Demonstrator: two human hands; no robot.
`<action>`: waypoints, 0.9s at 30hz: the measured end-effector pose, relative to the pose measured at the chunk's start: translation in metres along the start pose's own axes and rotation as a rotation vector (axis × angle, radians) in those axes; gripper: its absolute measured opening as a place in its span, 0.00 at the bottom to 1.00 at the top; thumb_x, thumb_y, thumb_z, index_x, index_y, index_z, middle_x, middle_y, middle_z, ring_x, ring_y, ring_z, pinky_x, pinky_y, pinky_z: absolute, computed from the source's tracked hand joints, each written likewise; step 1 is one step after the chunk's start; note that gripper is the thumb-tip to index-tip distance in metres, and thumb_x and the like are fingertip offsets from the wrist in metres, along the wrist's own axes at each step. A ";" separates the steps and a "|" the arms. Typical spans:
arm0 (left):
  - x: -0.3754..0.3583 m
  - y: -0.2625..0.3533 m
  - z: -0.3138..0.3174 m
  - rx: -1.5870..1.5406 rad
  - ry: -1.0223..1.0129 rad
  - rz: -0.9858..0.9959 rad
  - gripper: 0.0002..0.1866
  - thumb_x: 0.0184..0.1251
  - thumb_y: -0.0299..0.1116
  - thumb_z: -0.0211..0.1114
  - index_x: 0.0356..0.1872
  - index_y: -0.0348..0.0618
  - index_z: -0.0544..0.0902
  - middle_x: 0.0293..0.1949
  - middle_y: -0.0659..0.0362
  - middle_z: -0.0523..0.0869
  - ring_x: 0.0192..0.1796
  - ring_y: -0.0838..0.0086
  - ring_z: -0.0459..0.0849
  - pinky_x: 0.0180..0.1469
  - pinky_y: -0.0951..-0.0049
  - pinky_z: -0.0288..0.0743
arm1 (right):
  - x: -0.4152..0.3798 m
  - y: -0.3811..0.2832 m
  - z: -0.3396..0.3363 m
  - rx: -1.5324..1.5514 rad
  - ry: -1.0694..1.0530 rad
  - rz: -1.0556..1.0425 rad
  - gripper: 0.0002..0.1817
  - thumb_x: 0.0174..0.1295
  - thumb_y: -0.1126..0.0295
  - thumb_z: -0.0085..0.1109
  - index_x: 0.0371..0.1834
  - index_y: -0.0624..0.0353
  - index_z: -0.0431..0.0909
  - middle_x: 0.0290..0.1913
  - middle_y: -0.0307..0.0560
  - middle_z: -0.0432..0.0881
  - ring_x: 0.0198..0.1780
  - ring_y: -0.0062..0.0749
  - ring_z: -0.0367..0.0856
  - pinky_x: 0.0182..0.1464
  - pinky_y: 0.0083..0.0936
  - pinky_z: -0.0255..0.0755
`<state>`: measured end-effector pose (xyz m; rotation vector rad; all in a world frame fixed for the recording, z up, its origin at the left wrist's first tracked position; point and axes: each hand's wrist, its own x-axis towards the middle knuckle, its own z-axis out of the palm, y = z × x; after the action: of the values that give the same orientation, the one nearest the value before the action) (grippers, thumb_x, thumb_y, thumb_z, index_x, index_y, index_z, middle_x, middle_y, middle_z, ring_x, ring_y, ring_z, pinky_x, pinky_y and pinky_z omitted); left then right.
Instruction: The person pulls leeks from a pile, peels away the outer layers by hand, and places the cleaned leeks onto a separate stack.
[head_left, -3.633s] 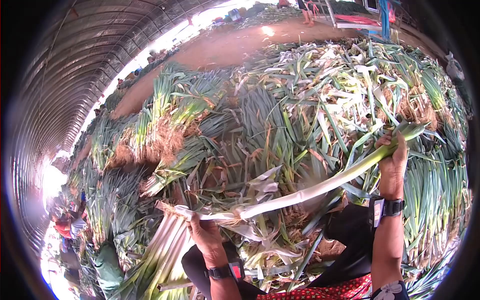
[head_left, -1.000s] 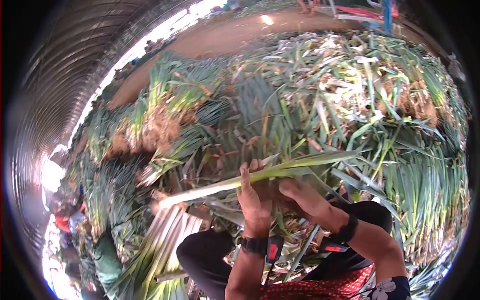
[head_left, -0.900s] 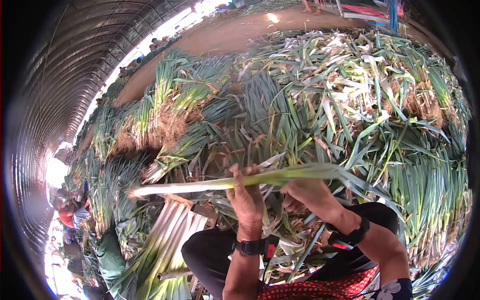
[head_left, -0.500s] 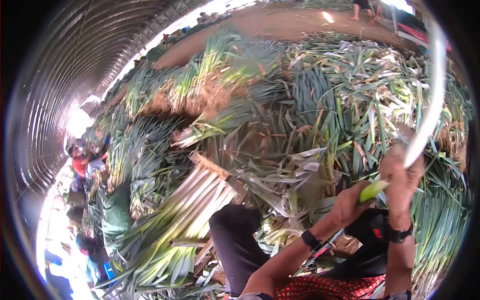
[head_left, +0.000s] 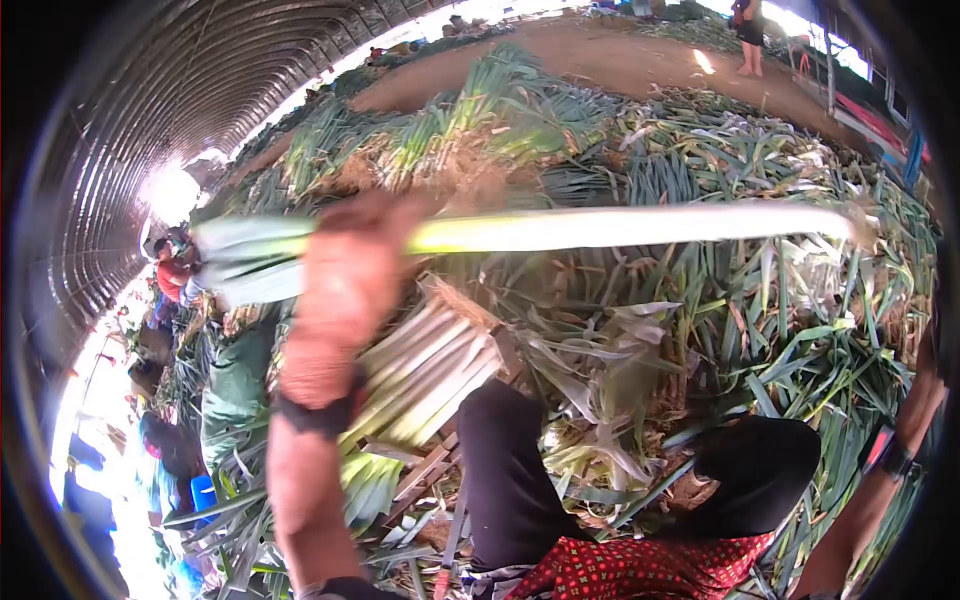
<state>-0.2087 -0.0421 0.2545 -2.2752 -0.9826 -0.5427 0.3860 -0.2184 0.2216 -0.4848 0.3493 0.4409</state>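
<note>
Over piled leeks [head_left: 435, 360], our left hand [head_left: 362, 235] grips a long leek [head_left: 620, 228] (how the right hand [head_left: 931, 365] stands, we cannot tell).

The left hand [head_left: 362, 238] and leek [head_left: 610, 229] are blurred

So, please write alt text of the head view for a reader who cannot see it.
A person's blurred left hand holds a long leek level across the view, white end to the right; the right arm reaches to the right edge. Below, more leeks lie on a wooden frame beside one knee, with leafy heaps beyond.
</note>
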 end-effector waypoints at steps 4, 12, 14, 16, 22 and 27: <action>-0.089 -0.088 -0.066 0.454 -0.168 -0.171 0.25 0.48 0.27 0.72 0.51 0.46 0.79 0.36 0.54 0.81 0.39 0.56 0.81 0.43 0.57 0.75 | 0.183 -0.015 -0.104 -0.392 -1.292 0.053 0.11 0.73 0.69 0.49 0.50 0.66 0.72 0.27 0.34 0.69 0.26 0.16 0.64 0.30 0.15 0.63; -0.276 -0.162 -0.037 0.378 -0.450 -0.505 0.22 0.47 0.32 0.74 0.48 0.49 0.82 0.35 0.55 0.84 0.36 0.56 0.83 0.37 0.58 0.75 | 0.038 0.108 -0.130 -0.532 -0.958 0.093 0.13 0.75 0.67 0.47 0.57 0.60 0.70 0.27 0.31 0.57 0.24 0.14 0.55 0.24 0.13 0.55; -0.332 -0.179 0.006 0.281 -0.448 -0.594 0.21 0.47 0.36 0.76 0.46 0.53 0.84 0.37 0.56 0.85 0.38 0.58 0.84 0.37 0.60 0.76 | 0.019 0.130 -0.129 -0.553 -0.887 0.062 0.14 0.75 0.67 0.48 0.58 0.60 0.70 0.26 0.29 0.55 0.24 0.11 0.54 0.23 0.12 0.53; -0.345 -0.173 0.038 0.164 -0.612 -0.761 0.22 0.49 0.36 0.76 0.49 0.55 0.84 0.43 0.55 0.84 0.44 0.58 0.84 0.42 0.60 0.76 | 0.013 0.139 -0.130 -0.649 -0.851 0.098 0.15 0.75 0.65 0.49 0.59 0.60 0.70 0.25 0.28 0.54 0.22 0.10 0.53 0.21 0.11 0.52; -0.389 -0.160 0.128 -0.121 -0.627 -0.887 0.23 0.52 0.37 0.75 0.52 0.53 0.85 0.44 0.50 0.83 0.49 0.56 0.81 0.52 0.58 0.74 | -0.023 0.174 -0.133 -0.772 -0.764 0.065 0.17 0.73 0.63 0.52 0.59 0.60 0.71 0.24 0.26 0.56 0.20 0.09 0.53 0.19 0.11 0.51; -0.381 -0.193 0.129 -0.212 -0.664 -0.797 0.18 0.54 0.33 0.72 0.49 0.52 0.86 0.40 0.51 0.81 0.47 0.54 0.80 0.50 0.57 0.74 | -0.017 0.189 -0.156 -0.849 -0.791 0.159 0.16 0.73 0.64 0.52 0.58 0.60 0.72 0.24 0.27 0.57 0.20 0.09 0.54 0.19 0.11 0.52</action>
<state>-0.5821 -0.0455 0.0110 -2.2124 -2.2913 -0.1780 0.2463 -0.1538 0.0298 -1.0518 -0.6036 0.8945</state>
